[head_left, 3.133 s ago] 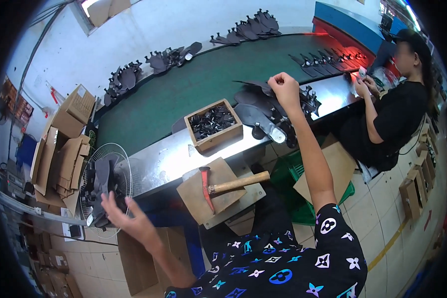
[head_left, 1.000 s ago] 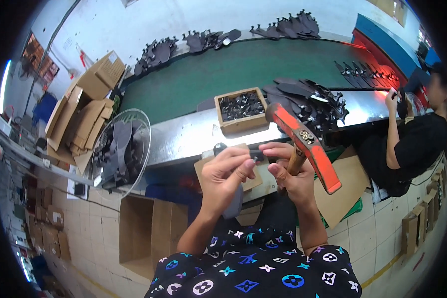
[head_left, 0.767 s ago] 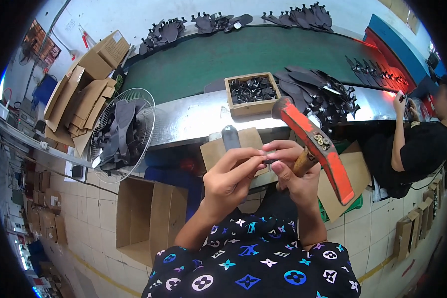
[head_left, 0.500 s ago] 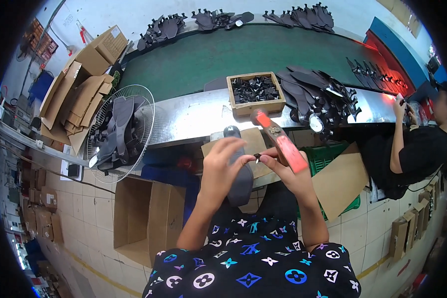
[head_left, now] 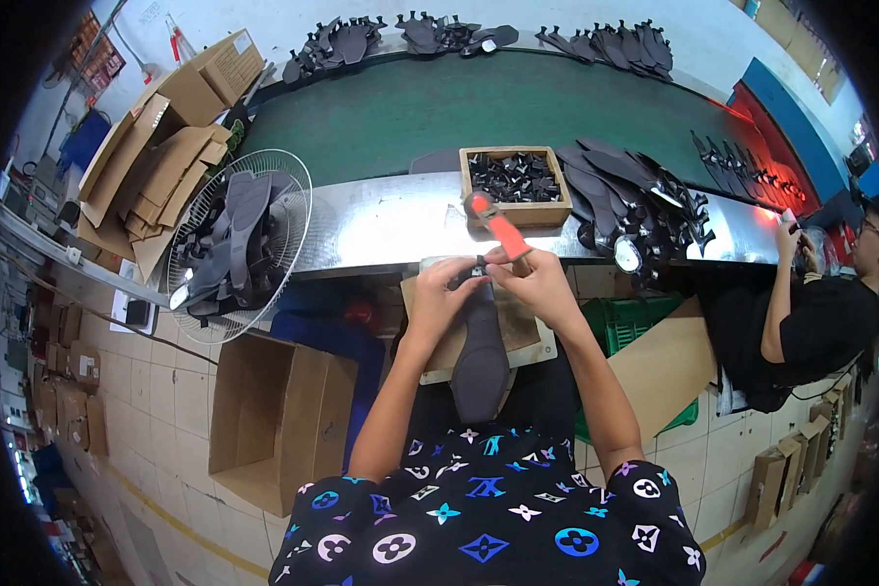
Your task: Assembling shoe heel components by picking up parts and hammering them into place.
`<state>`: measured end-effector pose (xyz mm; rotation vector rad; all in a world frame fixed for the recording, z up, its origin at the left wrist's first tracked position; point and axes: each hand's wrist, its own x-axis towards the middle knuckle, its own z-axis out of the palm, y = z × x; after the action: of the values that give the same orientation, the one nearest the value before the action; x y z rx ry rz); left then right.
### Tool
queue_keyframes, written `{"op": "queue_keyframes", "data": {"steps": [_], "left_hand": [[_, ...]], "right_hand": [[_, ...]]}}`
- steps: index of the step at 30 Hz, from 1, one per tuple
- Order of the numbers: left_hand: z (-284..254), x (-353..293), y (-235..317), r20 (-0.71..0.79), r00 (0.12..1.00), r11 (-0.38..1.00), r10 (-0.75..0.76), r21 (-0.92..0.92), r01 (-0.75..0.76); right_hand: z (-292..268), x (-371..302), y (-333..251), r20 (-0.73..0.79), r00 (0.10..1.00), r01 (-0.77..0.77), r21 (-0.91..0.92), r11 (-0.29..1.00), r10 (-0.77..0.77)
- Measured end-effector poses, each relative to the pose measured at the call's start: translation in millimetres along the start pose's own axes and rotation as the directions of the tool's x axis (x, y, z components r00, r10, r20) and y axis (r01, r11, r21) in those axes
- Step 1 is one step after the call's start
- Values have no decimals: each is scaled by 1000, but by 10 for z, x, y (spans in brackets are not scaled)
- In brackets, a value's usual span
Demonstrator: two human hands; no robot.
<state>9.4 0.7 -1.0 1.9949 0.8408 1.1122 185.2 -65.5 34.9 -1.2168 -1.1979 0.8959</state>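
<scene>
A dark grey shoe sole (head_left: pixel 481 366) lies lengthwise in front of me on a brown board (head_left: pixel 527 337), its wide end toward my lap. At its far, narrow end my left hand (head_left: pixel 438 298) is closed in a pinch on a small black piece (head_left: pixel 480 262). My right hand (head_left: pixel 540 290) grips a hammer (head_left: pixel 506 234) with an orange-red handle, its head pointing away to the upper left. The thumb and fingertips of that hand meet the left fingers at the small piece. Whether the piece touches the sole is hidden by my fingers.
A wooden box (head_left: pixel 516 213) of small black pieces stands on the metal ledge, beside piled soles (head_left: pixel 620 190). A wire basket (head_left: pixel 303 234) with soles is at left, above a cardboard box (head_left: pixel 254 430). Behind runs a green conveyor belt (head_left: pixel 391 112). A co-worker (head_left: pixel 811 313) sits at right.
Both hands have moved away from me with the small black piece, to the sole's far end. The hammer has swung to the left with my right hand. My left fingers have closed in.
</scene>
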Motion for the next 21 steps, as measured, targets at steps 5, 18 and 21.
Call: {"op": "queue_keyframes", "data": {"steps": [5, 18, 21], "left_hand": [[-59, -15, -55, 42, 998, 999, -48, 17, 47], [-97, 8, 22, 97, 990, 991, -104, -76, 111], [-105, 28, 9, 81, 996, 995, -27, -93, 35]], "right_hand": [[41, 52, -26, 151, 986, 113, -285, 952, -71], [26, 21, -26, 150, 986, 108, -239, 965, -73], [38, -26, -111, 168, 967, 244, -403, 882, -191]]}}
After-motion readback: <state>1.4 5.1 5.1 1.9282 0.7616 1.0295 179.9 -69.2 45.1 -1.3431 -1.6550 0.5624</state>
